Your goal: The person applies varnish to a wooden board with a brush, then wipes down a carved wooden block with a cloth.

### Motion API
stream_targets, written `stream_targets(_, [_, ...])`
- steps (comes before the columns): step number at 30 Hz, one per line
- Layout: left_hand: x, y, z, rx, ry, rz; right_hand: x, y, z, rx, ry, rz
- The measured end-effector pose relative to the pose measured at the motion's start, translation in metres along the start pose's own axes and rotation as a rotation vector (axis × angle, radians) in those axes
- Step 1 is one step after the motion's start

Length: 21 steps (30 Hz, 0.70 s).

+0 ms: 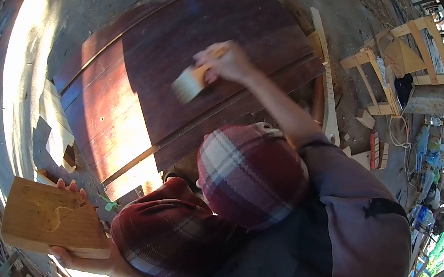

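Note:
My right hand point(230, 64) is closed around the handle of a wide paintbrush point(192, 83) with pale bristles, blurred by motion. The brush is over a dark reddish-brown wooden panel point(181, 34), its bristles pointing left. Sunlight lies in a bright strip across the panel's left part. At the lower left, my left hand point(93, 263) grips a thick light-brown wooden block point(50, 214), thumb on the near side and fingertips showing at the far edge. The palm is hidden behind the block. My knees, in plaid cloth, are bent between the panel and my body.
A slatted wooden frame point(424, 49) stands at the right, near several bottles point(428, 157) and a thin cord point(401, 138). A long pale wood strip point(327, 74) lies beside the panel's right edge. Small wood offcuts point(365, 118) and a red-marked piece point(375, 149) rest on the ground.

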State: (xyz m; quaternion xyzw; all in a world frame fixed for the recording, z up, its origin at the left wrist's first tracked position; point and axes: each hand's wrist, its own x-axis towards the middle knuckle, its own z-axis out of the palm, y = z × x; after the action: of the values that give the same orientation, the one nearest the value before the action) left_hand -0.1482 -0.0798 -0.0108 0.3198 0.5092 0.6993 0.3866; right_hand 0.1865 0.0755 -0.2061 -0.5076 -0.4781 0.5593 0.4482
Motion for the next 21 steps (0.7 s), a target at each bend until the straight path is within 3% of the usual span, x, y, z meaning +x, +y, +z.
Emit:
stream_targets(1, [-0.001, 0.000, -0.002, 0.008, -0.002, -0.006, -0.005, -0.019, -0.036, -0.062, 0.160, 0.080])
stream_targets(2, [-0.002, 0.001, -0.004, -0.015, 0.006, -0.014, -0.008, -0.021, -0.083, -0.146, 0.300, 0.010])
stream_targets(3, [-0.003, 0.004, -0.006, -0.035, 0.009, -0.024, -0.008, -0.020, -0.141, -0.400, 0.411, 0.091])
stream_targets(4, [-0.004, 0.007, -0.007, -0.054, 0.008, -0.039, -0.005, 0.000, -0.204, -0.293, 0.484, -0.046])
stream_targets(7, [-0.008, 0.012, -0.001, 0.014, 0.066, 0.003, -0.012, -0.019, -0.329, -0.592, 0.692, 0.096])
stream_targets(10, [-0.006, 0.011, -0.003, -0.040, 0.074, 0.010, -0.010, -0.072, -0.296, -0.959, 0.719, 0.124])
stream_targets(12, [-0.005, 0.009, 0.002, -0.029, 0.073, 0.016, -0.014, -0.087, -0.211, -0.599, 0.572, -0.007])
stream_targets(13, [-0.005, 0.008, 0.006, -0.025, 0.075, 0.022, -0.010, -0.066, -0.173, -0.621, 0.492, -0.225])
stream_targets(14, [-0.004, 0.005, 0.002, -0.066, 0.028, -0.006, -0.018, -0.058, -0.128, -0.282, 0.242, -0.289])
stream_targets(15, [-0.001, 0.000, -0.005, -0.115, -0.025, -0.022, -0.022, -0.051, -0.090, -0.202, 0.100, -0.108])
stream_targets(17, [0.006, -0.005, -0.003, -0.141, -0.075, -0.023, -0.029, -0.034, -0.037, -0.033, -0.167, -0.056])
stream_targets(19, [0.003, -0.006, 0.005, -0.065, -0.043, -0.033, -0.030, -0.026, -0.035, -0.009, -0.159, -0.018])
stream_targets(21, [0.000, -0.001, 0.005, -0.022, -0.036, -0.091, -0.031, -0.011, -0.087, -0.034, -0.043, 0.088])
